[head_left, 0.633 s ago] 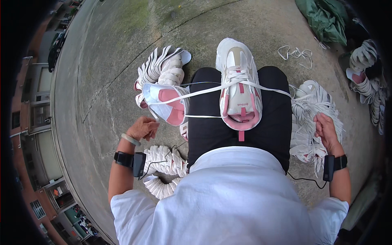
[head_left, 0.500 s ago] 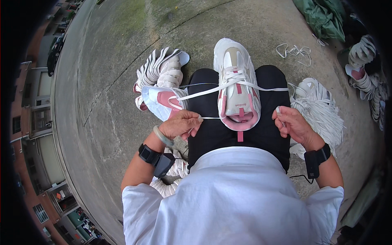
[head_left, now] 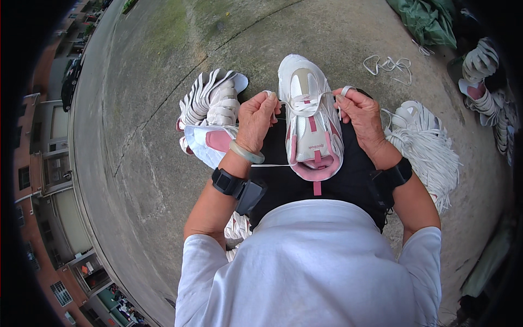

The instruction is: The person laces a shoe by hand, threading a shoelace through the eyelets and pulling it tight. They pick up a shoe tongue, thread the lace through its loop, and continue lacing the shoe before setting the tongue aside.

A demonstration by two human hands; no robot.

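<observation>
A white, beige and pink sneaker (head_left: 312, 131) rests on my lap over black trousers, its toe pointing away from me. White shoelace (head_left: 305, 107) runs through its upper eyelets. My left hand (head_left: 257, 119) pinches one lace end at the shoe's left side. On the other side my right hand (head_left: 360, 115) grips the other end, with lace looped over the forefinger. Between the hands the lace lies across the tongue in a loose curve. A thin white strand stretches from the shoe's collar leftward under my left wrist.
Stacked shoe uppers (head_left: 210, 101) lie left of my knee, with a pale blue and pink piece (head_left: 210, 143) beside them. At right is a heap of white laces (head_left: 427, 147). A loose lace (head_left: 389, 66) lies on the concrete. Green sheeting (head_left: 427, 22) and more uppers (head_left: 482, 62) sit far right.
Both hands have moved forward and inward from beside the heel to the lacing. The lace, formerly pulled wide to both sides, is now slack and bunched near the tongue.
</observation>
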